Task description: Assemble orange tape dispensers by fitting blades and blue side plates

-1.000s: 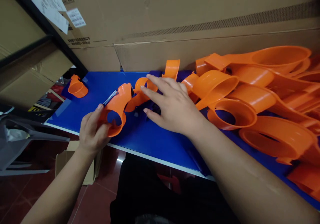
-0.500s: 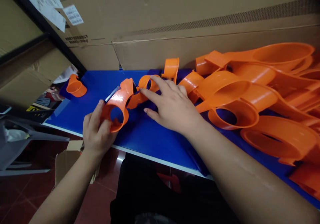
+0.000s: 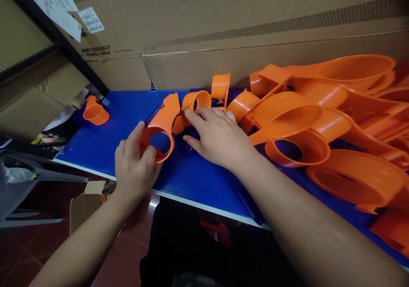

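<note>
My left hand (image 3: 136,161) is closed around an orange ring-shaped plastic part with a flat arm (image 3: 164,116), which looks like a tape dispenser body. The ring faces up toward me, and a narrow dark-blue strip (image 3: 154,113) lies along its left side. My right hand (image 3: 220,140) is spread over smaller pieces, thumb and forefinger apart. Its forefinger reaches a small orange curved piece (image 3: 196,99); whether it touches it I cannot tell. Dark-blue pieces under the right fingers are partly hidden.
A heap of orange ring parts (image 3: 287,112) covers the right of the blue tabletop (image 3: 124,103). Another orange part (image 3: 96,113) sits at the far left. A large cardboard box (image 3: 191,18) walls off the back. A grey stool (image 3: 22,184) and open carton (image 3: 84,208) stand below left.
My left hand has moved right and slightly up with the orange part, which has turned a little. The right hand has stayed nearly in place, its fingers a bit lower.
</note>
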`<state>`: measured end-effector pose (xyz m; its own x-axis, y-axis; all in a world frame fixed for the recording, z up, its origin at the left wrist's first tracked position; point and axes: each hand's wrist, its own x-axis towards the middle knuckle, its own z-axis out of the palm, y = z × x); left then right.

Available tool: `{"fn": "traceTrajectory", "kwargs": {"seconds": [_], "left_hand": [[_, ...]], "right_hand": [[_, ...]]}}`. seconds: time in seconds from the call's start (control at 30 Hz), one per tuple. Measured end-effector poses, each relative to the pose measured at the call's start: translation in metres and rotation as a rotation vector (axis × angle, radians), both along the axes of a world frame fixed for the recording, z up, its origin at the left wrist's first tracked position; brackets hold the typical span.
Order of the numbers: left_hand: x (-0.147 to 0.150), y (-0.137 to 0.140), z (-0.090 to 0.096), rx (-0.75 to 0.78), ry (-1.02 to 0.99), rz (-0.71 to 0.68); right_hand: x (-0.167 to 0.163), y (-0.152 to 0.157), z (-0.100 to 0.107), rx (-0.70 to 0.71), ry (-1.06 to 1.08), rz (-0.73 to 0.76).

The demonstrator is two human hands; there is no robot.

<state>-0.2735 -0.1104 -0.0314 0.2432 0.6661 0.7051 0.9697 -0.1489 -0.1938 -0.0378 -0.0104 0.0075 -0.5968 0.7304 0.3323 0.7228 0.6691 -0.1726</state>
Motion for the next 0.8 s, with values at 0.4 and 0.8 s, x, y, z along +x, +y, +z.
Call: {"fn": "traceTrajectory", "kwargs": {"seconds": [0.4, 0.8], "left_hand": [[0.019, 0.014, 0.013, -0.072, -0.053, -0.045], [0.034, 0.012, 0.028, 0.001, -0.052, -0.048]], "right_hand": [[0.001, 0.004, -0.001, 0.034, 0.049, -0.126], [0.002, 0.004, 0.000, 0.039, 0.107, -0.142]]}}
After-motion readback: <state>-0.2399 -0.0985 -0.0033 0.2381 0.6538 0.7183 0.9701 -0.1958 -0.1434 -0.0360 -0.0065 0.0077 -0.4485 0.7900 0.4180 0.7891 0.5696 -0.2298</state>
